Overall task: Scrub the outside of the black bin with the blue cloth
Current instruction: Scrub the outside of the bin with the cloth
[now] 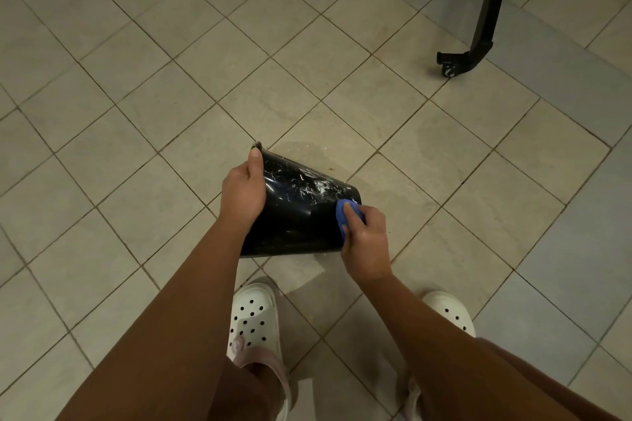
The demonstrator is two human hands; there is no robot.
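Suds streak the black bin, which lies tipped on its side above the tiled floor, just ahead of white clogs. The left hand grips its wider rim end. The right hand clutches the blue cloth, pressing it against the bin's narrower base end.

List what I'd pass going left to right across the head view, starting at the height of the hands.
left hand → black bin, which it grips → blue cloth → right hand, holding that cloth → black wheeled leg, higher in the picture.
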